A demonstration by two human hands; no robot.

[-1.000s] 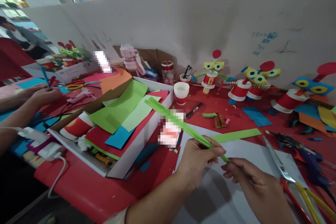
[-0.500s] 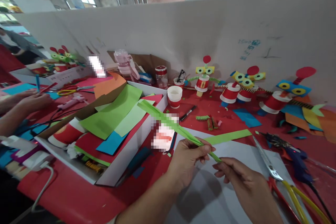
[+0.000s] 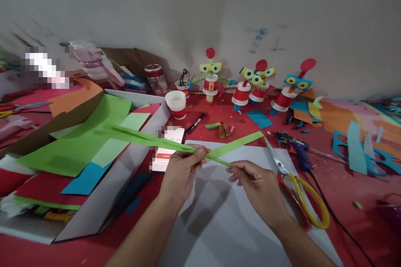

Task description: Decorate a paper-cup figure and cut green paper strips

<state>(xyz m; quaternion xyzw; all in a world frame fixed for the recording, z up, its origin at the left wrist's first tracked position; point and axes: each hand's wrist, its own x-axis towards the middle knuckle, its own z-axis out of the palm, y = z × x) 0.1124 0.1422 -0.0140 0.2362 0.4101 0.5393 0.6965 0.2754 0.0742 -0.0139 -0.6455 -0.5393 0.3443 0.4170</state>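
Observation:
A long green paper strip (image 3: 166,143), folded narrow along its length, stretches between my two hands above a white sheet (image 3: 216,200). My left hand (image 3: 184,167) pinches it near the middle, its loose end fanning out to the left over the box. The strip's right end is pinched in the fingertips of my right hand (image 3: 253,183). Behind my fingers a second, flat green strip (image 3: 236,144) lies slantwise on the sheet. Scissors with red and yellow handles (image 3: 290,183) rest beside my right hand, blades partly apart.
At left stands a cardboard box (image 3: 147,146) of coloured paper. A phone (image 3: 169,142), a marker (image 3: 196,123) and paper cups (image 3: 176,104) are beyond my left hand. Several paper-cup figures (image 3: 211,85) line the wall. A blue glue gun (image 3: 302,154) trails its cord at right.
My view has turned right and down, so the co-worker's hands at left have gone out of sight. Both hands still hold the folded strip, which lies more level now.

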